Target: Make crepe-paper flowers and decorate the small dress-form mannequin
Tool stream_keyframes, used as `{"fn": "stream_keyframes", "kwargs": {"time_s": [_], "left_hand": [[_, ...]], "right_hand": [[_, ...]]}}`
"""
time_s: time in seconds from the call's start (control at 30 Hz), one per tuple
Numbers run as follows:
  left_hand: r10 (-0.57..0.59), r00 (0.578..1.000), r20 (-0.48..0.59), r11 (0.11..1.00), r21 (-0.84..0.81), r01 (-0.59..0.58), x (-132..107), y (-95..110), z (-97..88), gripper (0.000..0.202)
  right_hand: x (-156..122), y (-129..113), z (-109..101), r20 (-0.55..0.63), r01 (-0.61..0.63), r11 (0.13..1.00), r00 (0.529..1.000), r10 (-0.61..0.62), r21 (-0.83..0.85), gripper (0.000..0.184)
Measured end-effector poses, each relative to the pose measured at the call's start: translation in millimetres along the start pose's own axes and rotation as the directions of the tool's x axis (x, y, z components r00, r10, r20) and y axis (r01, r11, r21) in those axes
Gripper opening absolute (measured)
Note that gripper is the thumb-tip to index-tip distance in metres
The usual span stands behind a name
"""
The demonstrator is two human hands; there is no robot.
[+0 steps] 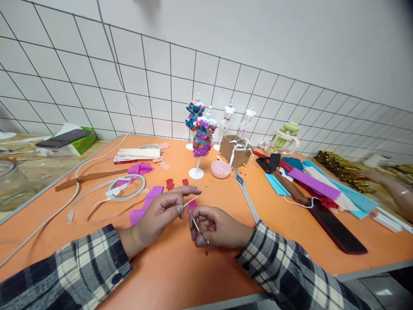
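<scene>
My left hand [161,212] pinches a thin pale strip [191,201] between thumb and finger, its other fingers stretched to the right. Small metal scissors [194,221] are in my right hand [221,226], fingers through and around the handles, blades pointing up at the strip. The blade tips meet or nearly meet the strip; I cannot tell whether they touch. Beneath the hands lie purple crepe paper pieces [156,192], and two small red pieces [170,184] lie just beyond. A small mannequin [203,140] covered in colourful paper petals stands behind them.
At left are a tape roll [142,189] and a white cable [77,181]. Behind stand a pink bowl [221,169], a cardboard box [237,150] and more mannequins [228,114]. Folded coloured papers [316,183] and a dark phone [337,226] lie right. Another person's hand [383,181] is far right.
</scene>
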State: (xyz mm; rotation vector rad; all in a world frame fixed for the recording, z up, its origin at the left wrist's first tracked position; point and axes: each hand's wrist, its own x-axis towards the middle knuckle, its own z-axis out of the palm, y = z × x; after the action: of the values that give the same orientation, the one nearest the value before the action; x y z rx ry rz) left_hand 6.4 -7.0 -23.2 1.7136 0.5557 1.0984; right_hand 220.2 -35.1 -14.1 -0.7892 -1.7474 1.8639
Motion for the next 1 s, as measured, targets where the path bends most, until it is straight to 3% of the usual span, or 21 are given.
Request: {"fn": "stream_keyframes", "kwargs": {"time_s": [0.43, 0.7, 1.0], "left_hand": [[-0.003, 1.0, 0.027, 0.994, 0.107, 0.0, 3, 7, 0.2, 0.035], [0.074, 0.997, 0.026, 0.997, 0.02, -0.074, 0, 5, -0.4, 0.035], [0.161, 0.986, -0.034, 0.96, 0.237, -0.149, 2, 15, 2.2, 0.043]], "right_hand": [[0, 1, -1, -0.061, -0.028, 1.0, 0.998, 0.027, -0.011, 0.047], [0, -4, -1, -0.055, -0.069, 0.998, 0.996, 0.07, 0.011, 0.05], [0, -2, 2, -0.022, -0.062, 0.996, 0.998, 0.064, 0.064, 0.049]]}}
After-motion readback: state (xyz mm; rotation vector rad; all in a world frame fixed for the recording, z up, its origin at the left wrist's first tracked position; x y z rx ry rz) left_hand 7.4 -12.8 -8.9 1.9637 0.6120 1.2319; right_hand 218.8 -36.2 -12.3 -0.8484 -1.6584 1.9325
